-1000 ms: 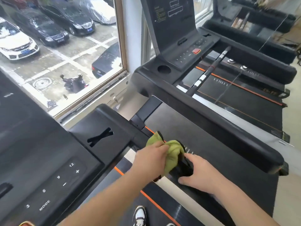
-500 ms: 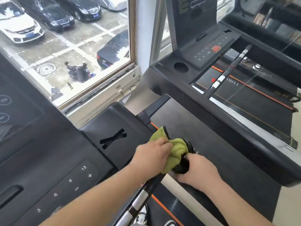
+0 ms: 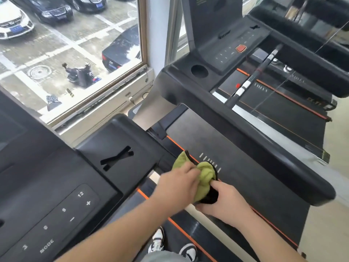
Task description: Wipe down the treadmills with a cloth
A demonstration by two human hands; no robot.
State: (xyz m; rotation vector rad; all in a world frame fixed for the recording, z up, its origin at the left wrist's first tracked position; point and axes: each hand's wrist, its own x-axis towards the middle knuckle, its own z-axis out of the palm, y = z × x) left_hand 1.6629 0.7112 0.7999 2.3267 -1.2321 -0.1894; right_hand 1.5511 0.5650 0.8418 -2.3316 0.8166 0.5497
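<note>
A crumpled green cloth [image 3: 204,176] with a dark trim sits bunched between my two hands, above the belt [image 3: 245,167] of the treadmill I stand on. My left hand [image 3: 177,184] grips the cloth from the left, fingers curled over it. From the right, my right hand [image 3: 226,203] curls its fingers round the dark lower part of the bundle. What lies under the bundle is hidden. The treadmill's black console [image 3: 56,205], with its number buttons, fills the lower left.
A second treadmill [image 3: 236,46] stands to the right; its thick black side rail [image 3: 264,148] runs diagonally just beyond my hands. A window [image 3: 75,44] over a car park is at the upper left. My shoes [image 3: 157,241] show at the bottom.
The view has swung left and down across the frames. Both hands stay on the cloth, working it slightly. The silver-banded handlebar seen under my left arm half a second ago is out of sight.
</note>
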